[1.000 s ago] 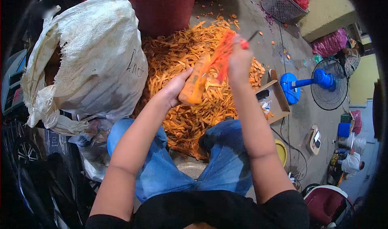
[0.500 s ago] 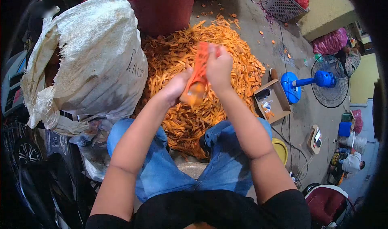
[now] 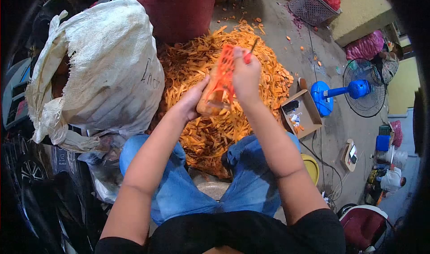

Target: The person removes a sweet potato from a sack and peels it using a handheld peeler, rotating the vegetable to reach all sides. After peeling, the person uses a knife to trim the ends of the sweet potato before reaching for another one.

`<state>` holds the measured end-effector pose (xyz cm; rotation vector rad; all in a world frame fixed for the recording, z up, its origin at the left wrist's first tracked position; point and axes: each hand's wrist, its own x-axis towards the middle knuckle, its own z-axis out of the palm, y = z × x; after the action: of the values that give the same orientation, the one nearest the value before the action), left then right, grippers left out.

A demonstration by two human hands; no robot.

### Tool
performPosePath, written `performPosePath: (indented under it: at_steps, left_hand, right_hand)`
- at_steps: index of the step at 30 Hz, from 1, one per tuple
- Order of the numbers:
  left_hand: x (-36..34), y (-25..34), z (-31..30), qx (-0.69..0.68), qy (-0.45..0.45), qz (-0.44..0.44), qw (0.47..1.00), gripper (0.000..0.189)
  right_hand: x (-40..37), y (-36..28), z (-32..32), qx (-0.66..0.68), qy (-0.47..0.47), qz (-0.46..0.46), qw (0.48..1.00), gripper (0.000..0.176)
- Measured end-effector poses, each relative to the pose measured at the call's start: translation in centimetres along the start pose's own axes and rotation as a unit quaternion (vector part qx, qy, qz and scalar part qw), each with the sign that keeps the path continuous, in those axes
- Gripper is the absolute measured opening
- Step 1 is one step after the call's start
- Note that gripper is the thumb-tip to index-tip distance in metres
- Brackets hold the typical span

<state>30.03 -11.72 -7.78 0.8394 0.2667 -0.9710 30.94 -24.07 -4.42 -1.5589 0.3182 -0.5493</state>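
My left hand (image 3: 193,101) is closed around the lower side of the carrot (image 3: 208,105), holding it tilted above the heap of peels (image 3: 188,66) on the floor between my knees. It has hardly shifted over the last second. My right hand (image 3: 244,77) is what moved. A second ago it was flung out to the right at the far end of a stroke, clear of the carrot, with a strip flying off. Half a second ago it had come back and sat right over the carrot. Now it is clamped on the peeler (image 3: 249,54), its red handle and dark tip poking out above my fingers, and pressed against the upper half of the carrot. A blurred orange strip (image 3: 226,70) runs along the carrot just left of that hand, so I judge another stroke is under way and the peeling is in its steady rhythm, one pass per second or so. How much skin is left I can't tell, since the blur and my hand cover most of the carrot.

The sack (image 3: 112,61) stands to my left, touching the heap, with the red bucket (image 3: 179,12) behind it. A box (image 3: 309,115) and a blue fan (image 3: 354,89) lie off to the right
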Motion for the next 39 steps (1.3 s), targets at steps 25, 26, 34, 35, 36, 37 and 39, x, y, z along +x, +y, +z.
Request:
performPosePath:
  at_steps: [25, 26, 34, 35, 36, 37, 39]
  left_hand:
    - [-0.1, -0.1, -0.3, -0.038, -0.069, -0.024, 0.997, 0.041]
    - [0.1, -0.2, -0.4, -0.04, -0.055, 0.0, 0.998, 0.04]
    - [-1.3, -0.6, 0.4, 0.034, -0.126, -0.064, 0.989, 0.04]
    - [-1.6, -1.0, 0.4, 0.055, -0.134, -0.066, 0.987, 0.041]
    - [-2.4, -0.5, 1.3, 0.088, -0.126, -0.062, 0.986, 0.042]
    - [-2.2, -0.5, 1.1, 0.089, -0.126, -0.062, 0.986, 0.042]
    - [-1.3, -0.6, 0.7, -0.003, -0.118, -0.093, 0.989, 0.042]
  right_hand:
    - [-1.1, -0.1, 0.5, 0.026, -0.025, 0.011, 0.999, 0.024]
    - [-1.8, -0.1, 0.8, -0.036, -0.059, -0.014, 0.997, 0.023]
    - [6.0, 2.7, -4.3, -0.189, 0.179, -0.068, 0.963, 0.025]
    - [7.9, 3.6, -6.6, -0.21, 0.228, -0.062, 0.949, 0.026]
    - [8.5, 3.2, -7.6, -0.232, 0.274, -0.057, 0.932, 0.027]
    - [8.6, 3.4, -7.8, -0.231, 0.275, -0.057, 0.932, 0.027]
    - [8.8, 2.8, -8.2, -0.007, 0.24, 0.006, 0.971, 0.029]
